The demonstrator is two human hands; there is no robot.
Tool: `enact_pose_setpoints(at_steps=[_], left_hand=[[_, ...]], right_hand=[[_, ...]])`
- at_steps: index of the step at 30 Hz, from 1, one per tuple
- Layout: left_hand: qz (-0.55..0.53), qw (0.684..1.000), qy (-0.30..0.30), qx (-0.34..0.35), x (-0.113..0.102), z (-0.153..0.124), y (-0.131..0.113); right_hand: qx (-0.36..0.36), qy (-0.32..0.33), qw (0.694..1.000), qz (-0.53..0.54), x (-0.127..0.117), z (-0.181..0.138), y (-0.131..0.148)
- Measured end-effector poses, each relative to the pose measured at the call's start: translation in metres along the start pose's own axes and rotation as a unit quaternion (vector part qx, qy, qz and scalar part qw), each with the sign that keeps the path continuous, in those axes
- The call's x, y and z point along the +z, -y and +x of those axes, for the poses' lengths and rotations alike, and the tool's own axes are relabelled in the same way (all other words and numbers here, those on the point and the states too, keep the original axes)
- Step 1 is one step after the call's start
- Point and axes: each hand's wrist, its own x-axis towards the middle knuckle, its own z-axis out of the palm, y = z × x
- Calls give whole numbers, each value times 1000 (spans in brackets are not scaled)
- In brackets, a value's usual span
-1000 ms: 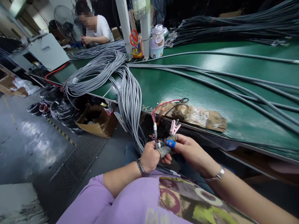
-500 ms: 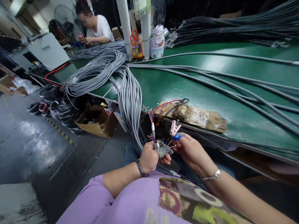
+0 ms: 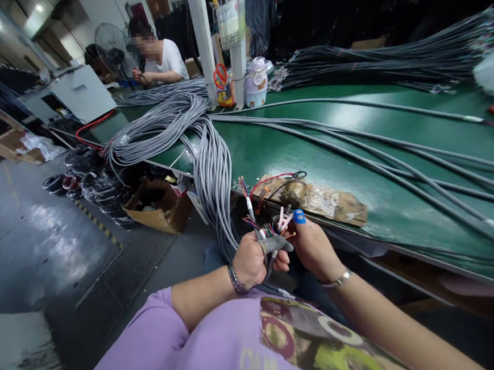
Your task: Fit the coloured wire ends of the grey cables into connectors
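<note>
My left hand (image 3: 249,260), with a grey cover on its thumb, is closed around grey cables (image 3: 250,208) whose stripped ends fan out in thin coloured wires (image 3: 269,229). My right hand (image 3: 316,247) is close beside it, fingers curled and the blue-covered thumb (image 3: 299,216) raised. An orange wire (image 3: 291,235) reaches from the bunch to the right fingers. Just left of that thumb is a pink clip-like piece (image 3: 283,221); I cannot tell whether the right hand grips it or it sits behind at the bench edge.
A thick grey cable coil (image 3: 161,126) drapes over the green bench (image 3: 265,149). A taped cardboard piece (image 3: 329,198) lies at the bench edge, with long grey cables (image 3: 355,142) behind it. A cardboard box (image 3: 158,206) stands below. Another person (image 3: 169,60) sits further back.
My right thumb has lifted and tilted upright beside the pink piece. The left hand still grips the cables, whose ends now lean further left. The view has shifted slightly.
</note>
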Motion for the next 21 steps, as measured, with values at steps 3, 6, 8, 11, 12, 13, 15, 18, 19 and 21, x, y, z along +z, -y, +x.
enact_pose_setpoints(at_steps=[3, 6, 8, 11, 12, 13, 15, 18, 19, 21], left_hand=[[1, 1000, -1, 2, -1, 5, 5], [5, 1000, -4, -4, -2, 9, 8], [6, 1000, -10, -9, -3, 10, 9], [16, 1000, -10, -11, -3, 11, 9], [19, 1000, -10, -10, -3, 11, 9], [22, 1000, -10, -9, -3, 11, 10], [26, 1000, -11, -7, -4, 9, 10], [25, 1000, -3, -2, -7, 5, 13], [24, 1000, 1, -1, -8, 3, 13], [23, 1000, 5, 2, -9, -1, 14]], right_hand=[[61, 35, 996, 53, 4, -2, 2], [136, 114, 977, 115, 8, -1, 7], [154, 133, 968, 146, 9, 0, 9], [148, 122, 966, 172, 10, 2, 8], [151, 121, 965, 175, 10, 2, 7], [160, 123, 963, 177, 10, 2, 6], [169, 117, 961, 185, 9, 1, 4], [127, 50, 968, 211, 6, 2, 3], [111, 32, 970, 213, 5, 3, 3], [99, 30, 974, 201, 2, 4, 4]])
